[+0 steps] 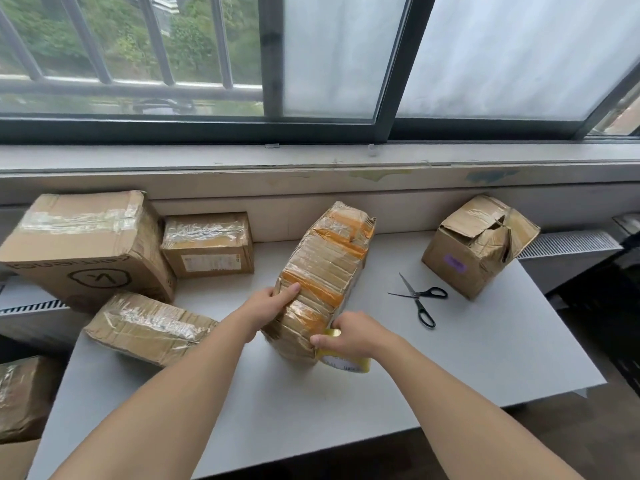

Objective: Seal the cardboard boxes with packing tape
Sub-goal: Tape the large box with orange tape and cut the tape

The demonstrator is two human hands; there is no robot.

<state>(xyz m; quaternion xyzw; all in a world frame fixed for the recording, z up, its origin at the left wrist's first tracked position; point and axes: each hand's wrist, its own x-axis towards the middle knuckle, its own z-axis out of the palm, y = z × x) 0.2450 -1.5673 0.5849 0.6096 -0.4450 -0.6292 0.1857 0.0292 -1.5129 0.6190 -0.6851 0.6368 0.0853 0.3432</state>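
Observation:
A tall cardboard box [325,271], wrapped in clear tape with orange stripes, stands tilted at the middle of the white table [485,358]. My left hand [268,301] presses its left side, thumb lying along the upper face. At the box's near right corner my right hand [346,332] grips a roll of yellowish packing tape [343,362], held tight against the box. Most of the roll is hidden under the hand.
Black scissors [420,297] lie open right of the box. A crumpled box with loose flaps [478,244] sits at the far right. Three taped boxes [86,244] [207,244] [149,327] crowd the left side, another [24,396] stands lower left. A window sill runs behind.

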